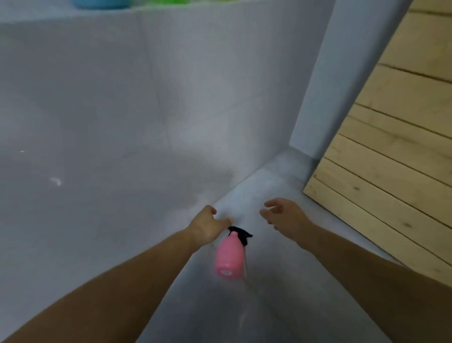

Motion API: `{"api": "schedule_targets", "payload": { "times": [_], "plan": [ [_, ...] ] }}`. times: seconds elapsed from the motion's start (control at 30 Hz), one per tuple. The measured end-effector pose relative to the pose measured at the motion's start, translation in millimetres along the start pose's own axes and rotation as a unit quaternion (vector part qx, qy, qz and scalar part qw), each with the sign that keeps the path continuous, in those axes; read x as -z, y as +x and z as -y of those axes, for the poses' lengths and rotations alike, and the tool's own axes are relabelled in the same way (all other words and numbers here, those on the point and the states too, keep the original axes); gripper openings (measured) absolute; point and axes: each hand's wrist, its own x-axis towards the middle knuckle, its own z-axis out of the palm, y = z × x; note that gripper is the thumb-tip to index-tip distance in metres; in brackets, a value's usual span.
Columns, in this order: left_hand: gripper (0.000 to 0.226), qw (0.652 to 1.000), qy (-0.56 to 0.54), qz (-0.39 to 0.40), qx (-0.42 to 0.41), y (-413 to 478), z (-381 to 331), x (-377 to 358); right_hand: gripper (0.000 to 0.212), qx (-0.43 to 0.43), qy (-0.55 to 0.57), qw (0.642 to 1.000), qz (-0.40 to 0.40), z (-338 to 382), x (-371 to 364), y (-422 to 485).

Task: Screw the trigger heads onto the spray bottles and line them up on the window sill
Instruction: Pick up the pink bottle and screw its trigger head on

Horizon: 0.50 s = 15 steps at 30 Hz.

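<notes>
Nearest you, the pink spray bottle [229,257] shows its base, its long axis running away from you and the black trigger head [241,233] at the far end. It is blurred, so you cannot tell whether it rests on the grey floor [269,306]. Your left hand [208,226] reaches with straight fingers just beside the head; contact is unclear. Your right hand [283,213] hangs apart with relaxed fingers and holds nothing, and there is bare floor between it and the wooden boards [391,159]. Farthest off, a blue thing [97,3] and a green thing [168,2] are cut off by the top edge.
</notes>
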Motion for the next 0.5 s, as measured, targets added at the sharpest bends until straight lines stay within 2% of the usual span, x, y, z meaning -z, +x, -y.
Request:
{"api": "schedule_targets", "payload": {
  "times": [0.17, 0.33, 0.5],
  "plan": [
    [0.08, 0.996, 0.02, 0.05, 0.072, 37, 43, -51, 0.04, -0.067, 0.001, 0.997, 0.034, -62, -38, 38],
    [0.103, 0.988, 0.034, 0.077, 0.13, 70, 71, -77, 0.043, -0.091, -0.011, 0.995, 0.032, -101, -73, 81],
    [0.096, 0.987, 0.031, 0.078, 0.14, 90, 91, -94, 0.051, -0.089, -0.023, 0.995, 0.032, -121, -98, 113]
  ]
}}
